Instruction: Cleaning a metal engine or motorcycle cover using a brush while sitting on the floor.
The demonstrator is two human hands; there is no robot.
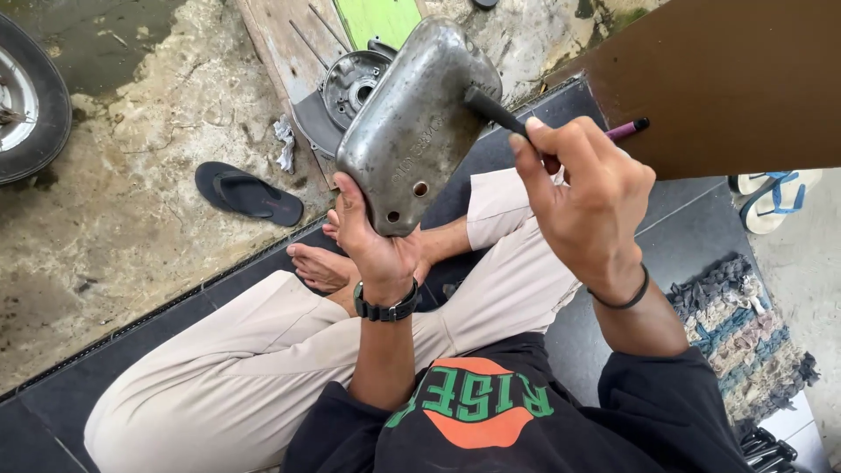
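Note:
My left hand grips the lower end of a dull grey metal engine cover and holds it up, tilted, above my crossed legs. My right hand holds a thin tool with a purple handle; its dark tip touches the cover's upper right edge. A black watch is on my left wrist and a dark band on my right. I sit cross-legged in beige trousers on dark floor tiles.
A round metal engine part lies on a wooden board beyond the cover. A black sandal and a white rag lie on rough concrete. A wheel is far left, a brown panel right, a woven mat beside me.

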